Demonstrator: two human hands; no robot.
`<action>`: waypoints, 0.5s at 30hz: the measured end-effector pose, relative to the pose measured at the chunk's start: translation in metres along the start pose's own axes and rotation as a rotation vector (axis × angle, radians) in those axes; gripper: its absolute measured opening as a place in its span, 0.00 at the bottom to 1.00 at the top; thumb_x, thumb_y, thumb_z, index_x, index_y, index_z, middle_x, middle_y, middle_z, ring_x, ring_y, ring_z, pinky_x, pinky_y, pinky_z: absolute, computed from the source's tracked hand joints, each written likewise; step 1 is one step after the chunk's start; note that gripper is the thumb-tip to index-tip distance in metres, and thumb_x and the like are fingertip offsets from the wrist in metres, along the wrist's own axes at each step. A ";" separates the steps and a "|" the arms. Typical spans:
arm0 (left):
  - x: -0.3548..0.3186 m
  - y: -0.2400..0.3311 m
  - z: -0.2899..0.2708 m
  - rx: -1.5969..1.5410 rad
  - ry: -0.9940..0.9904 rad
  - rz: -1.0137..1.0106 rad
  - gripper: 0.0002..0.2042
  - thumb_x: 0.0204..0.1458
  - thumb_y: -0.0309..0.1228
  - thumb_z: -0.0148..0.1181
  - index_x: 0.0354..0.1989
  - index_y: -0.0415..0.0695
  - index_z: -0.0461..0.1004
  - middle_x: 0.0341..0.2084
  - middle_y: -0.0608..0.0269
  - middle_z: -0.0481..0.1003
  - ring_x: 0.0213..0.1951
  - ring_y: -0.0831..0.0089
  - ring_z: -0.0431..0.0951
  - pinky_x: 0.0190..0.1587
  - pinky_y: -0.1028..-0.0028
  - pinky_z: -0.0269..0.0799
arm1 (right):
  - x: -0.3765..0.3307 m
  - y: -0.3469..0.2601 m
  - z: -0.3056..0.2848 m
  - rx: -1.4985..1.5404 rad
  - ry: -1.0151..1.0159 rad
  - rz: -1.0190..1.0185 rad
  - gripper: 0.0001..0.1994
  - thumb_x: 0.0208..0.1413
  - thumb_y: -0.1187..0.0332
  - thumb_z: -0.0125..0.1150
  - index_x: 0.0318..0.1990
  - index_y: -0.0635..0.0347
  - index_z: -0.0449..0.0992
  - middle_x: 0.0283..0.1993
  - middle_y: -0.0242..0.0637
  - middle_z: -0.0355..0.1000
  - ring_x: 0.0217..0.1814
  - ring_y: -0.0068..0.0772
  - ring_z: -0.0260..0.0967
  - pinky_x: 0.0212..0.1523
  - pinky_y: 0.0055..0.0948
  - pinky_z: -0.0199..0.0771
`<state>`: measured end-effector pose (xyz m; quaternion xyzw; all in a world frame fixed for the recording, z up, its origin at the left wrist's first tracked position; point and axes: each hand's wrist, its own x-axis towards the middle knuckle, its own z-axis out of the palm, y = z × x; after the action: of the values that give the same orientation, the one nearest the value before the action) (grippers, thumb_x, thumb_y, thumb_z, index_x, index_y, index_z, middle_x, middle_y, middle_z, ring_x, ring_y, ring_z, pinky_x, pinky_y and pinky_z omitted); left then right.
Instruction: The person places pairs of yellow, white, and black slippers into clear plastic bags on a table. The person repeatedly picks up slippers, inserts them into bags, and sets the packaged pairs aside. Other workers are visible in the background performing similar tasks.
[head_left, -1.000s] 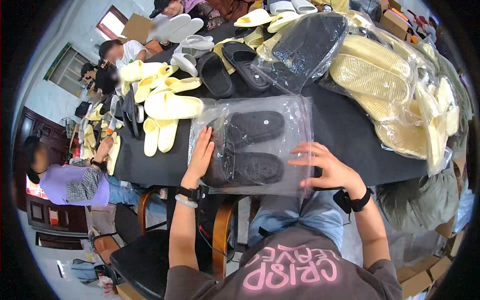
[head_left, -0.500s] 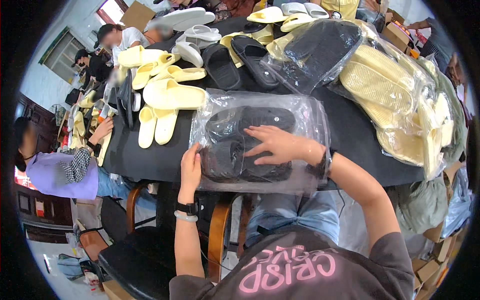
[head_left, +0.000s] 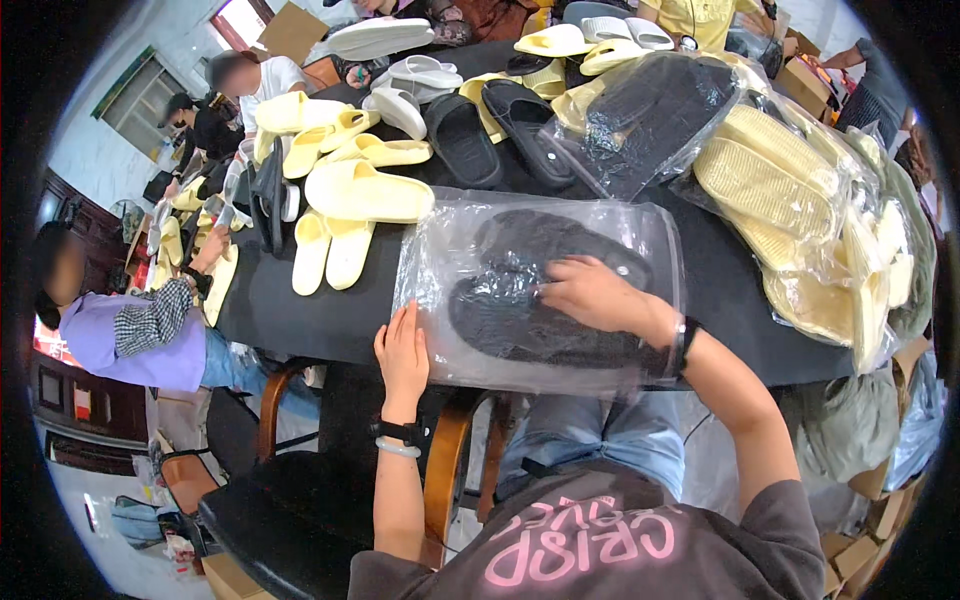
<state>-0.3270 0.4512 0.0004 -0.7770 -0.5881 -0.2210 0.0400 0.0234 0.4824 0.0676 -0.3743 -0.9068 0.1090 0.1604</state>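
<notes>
A clear plastic bag (head_left: 425, 270) lies flat on the black-covered table in front of me. Inside it rests a pair of black slippers (head_left: 500, 345), side by side. My left hand (head_left: 402, 345) lies on the bag's lower left edge, its fingers stretched out along the plastic. Over the slippers' middle is my right hand (head_left: 605, 297), with fingers bent and drawn together. Whether that hand is inside the bag or on top of it, I cannot tell; what its fingertips grip is hidden.
Yellow slippers (head_left: 365, 192) are heaped at the left of the bag, with loose black slippers (head_left: 462, 140) beyond. Bagged yellow slippers (head_left: 770, 165) and a bagged black pair (head_left: 650, 115) pile up at the right. A person in purple (head_left: 150, 335) works at the far left.
The bag's slippers now lie more slanted and farther right in view. My right hand's spread fingers have curled together. My left hand has turned flatter onto the bag's edge.
</notes>
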 end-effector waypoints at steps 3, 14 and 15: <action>-0.007 -0.007 0.008 -0.002 0.003 -0.018 0.23 0.64 0.32 0.43 0.67 0.44 0.60 0.62 0.58 0.67 0.64 0.62 0.63 0.66 0.57 0.51 | -0.045 0.011 -0.018 -0.009 0.014 0.096 0.13 0.59 0.62 0.55 0.48 0.52 0.78 0.44 0.41 0.70 0.55 0.45 0.68 0.61 0.47 0.61; 0.006 -0.012 -0.007 -0.009 0.003 0.019 0.22 0.57 0.19 0.48 0.59 0.54 0.73 0.59 0.51 0.67 0.52 0.54 0.70 0.58 0.60 0.63 | -0.213 -0.014 -0.079 0.199 0.614 0.637 0.10 0.62 0.70 0.53 0.43 0.69 0.73 0.41 0.45 0.65 0.48 0.46 0.64 0.54 0.33 0.62; 0.008 -0.011 -0.008 -0.047 -0.003 0.016 0.23 0.55 0.18 0.49 0.57 0.53 0.74 0.58 0.52 0.67 0.52 0.54 0.70 0.58 0.60 0.63 | -0.216 -0.023 -0.088 0.286 0.694 0.664 0.10 0.64 0.70 0.51 0.44 0.70 0.73 0.42 0.44 0.65 0.49 0.44 0.64 0.55 0.31 0.61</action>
<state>-0.3377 0.4590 0.0082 -0.7829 -0.5764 -0.2332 0.0223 0.1860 0.3188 0.1112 -0.6311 -0.6080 0.1466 0.4589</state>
